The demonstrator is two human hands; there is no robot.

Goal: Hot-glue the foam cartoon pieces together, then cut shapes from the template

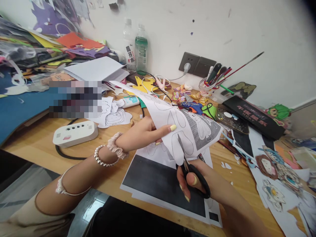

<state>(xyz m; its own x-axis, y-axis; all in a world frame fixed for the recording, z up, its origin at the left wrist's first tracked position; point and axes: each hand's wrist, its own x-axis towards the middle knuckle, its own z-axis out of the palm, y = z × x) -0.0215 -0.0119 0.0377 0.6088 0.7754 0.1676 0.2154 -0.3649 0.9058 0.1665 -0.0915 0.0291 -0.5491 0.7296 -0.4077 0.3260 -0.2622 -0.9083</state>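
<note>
The left hand (148, 133) pinches the printed sheet (183, 123), mid-view, at its eight o'clock edge. The right hand (197, 179) grips scissors (187, 164) by the handles, blades at the sheet's five o'clock side.

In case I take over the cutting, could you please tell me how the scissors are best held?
Probably take the scissors by the looped black handle, from the lower right of the picture, where the right hand holds them. The blades point up and slightly left at the sheet, so that side should keep fingers clear.
</note>
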